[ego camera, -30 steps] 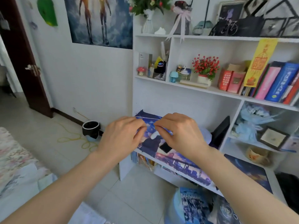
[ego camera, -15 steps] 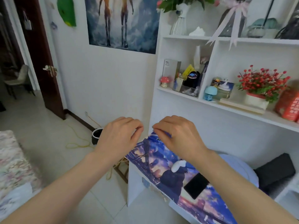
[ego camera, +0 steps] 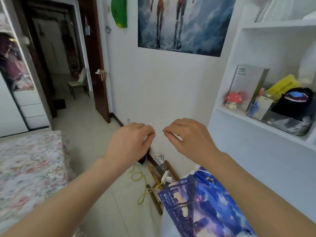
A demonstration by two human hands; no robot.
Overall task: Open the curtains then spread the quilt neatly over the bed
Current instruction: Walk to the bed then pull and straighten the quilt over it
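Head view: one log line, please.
left hand: fingers curled, nothing seen held | right hand: same | bed: lower left | curtains: unseen

Bare wall (ego camera: 162, 91) ahead, shelf (ego camera: 256, 121) right, bed (ego camera: 30, 168) left

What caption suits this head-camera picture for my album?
Left hand and right hand, fingers curled, hover before a white wall, between flowered bed and white shelf.

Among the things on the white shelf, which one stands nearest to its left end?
The red-capped mushroom figure; the grey box, the yellow pack and the black round thing all stand further right.
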